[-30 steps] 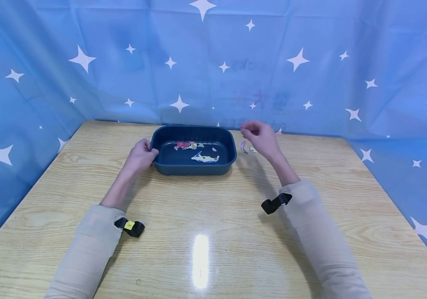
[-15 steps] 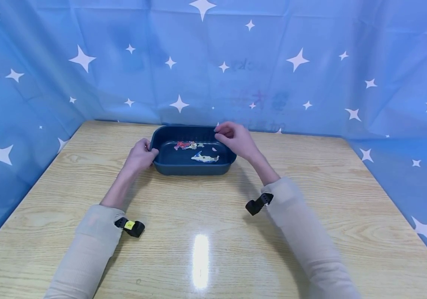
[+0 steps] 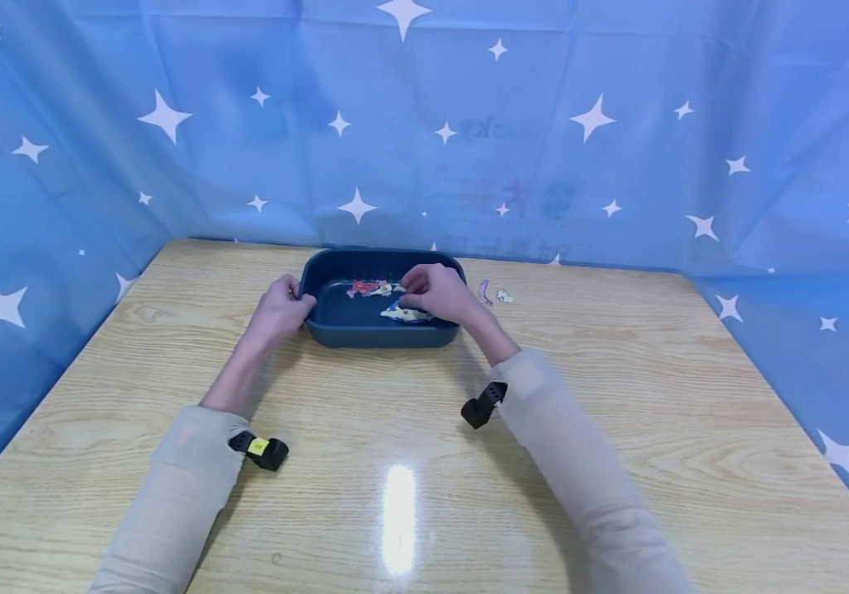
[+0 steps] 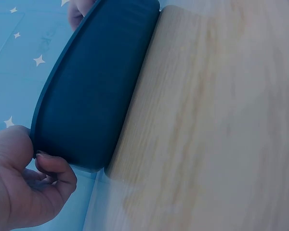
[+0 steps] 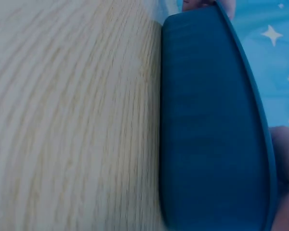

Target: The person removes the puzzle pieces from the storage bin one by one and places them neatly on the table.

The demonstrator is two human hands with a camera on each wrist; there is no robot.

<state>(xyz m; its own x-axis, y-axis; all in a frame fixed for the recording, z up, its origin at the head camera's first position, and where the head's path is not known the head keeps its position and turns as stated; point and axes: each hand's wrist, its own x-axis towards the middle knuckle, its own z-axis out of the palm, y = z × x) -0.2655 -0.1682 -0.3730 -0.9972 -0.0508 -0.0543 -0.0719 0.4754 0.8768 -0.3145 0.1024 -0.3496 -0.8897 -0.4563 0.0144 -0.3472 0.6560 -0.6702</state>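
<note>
A dark blue rectangular plastic tray (image 3: 383,337) stands at the table's back edge. With thumb and fingers, my left hand (image 3: 280,309) pinches its left rim; the left wrist view shows this hand (image 4: 33,187) at the tray's corner. My right hand (image 3: 441,294) reaches in over the right side, thumb and index tips slightly apart with nothing visible between them. Below those tips lies a flat white-and-blue cut-out (image 3: 403,314). A red-and-cream cut-out (image 3: 365,288) lies further left inside. In the right wrist view, the tray wall (image 5: 212,120) hides most of the right hand.
To the right of the tray, a small purple cut-out (image 3: 484,290) and a whitish one (image 3: 503,295) lie on the wooden table (image 3: 335,445). Behind the table hangs a blue curtain (image 3: 409,173) with white stars.
My right hand has moved left, from above the small cut-outs on the table, across the tray's right rim and down into it. The left hand and the tray have stayed put.
</note>
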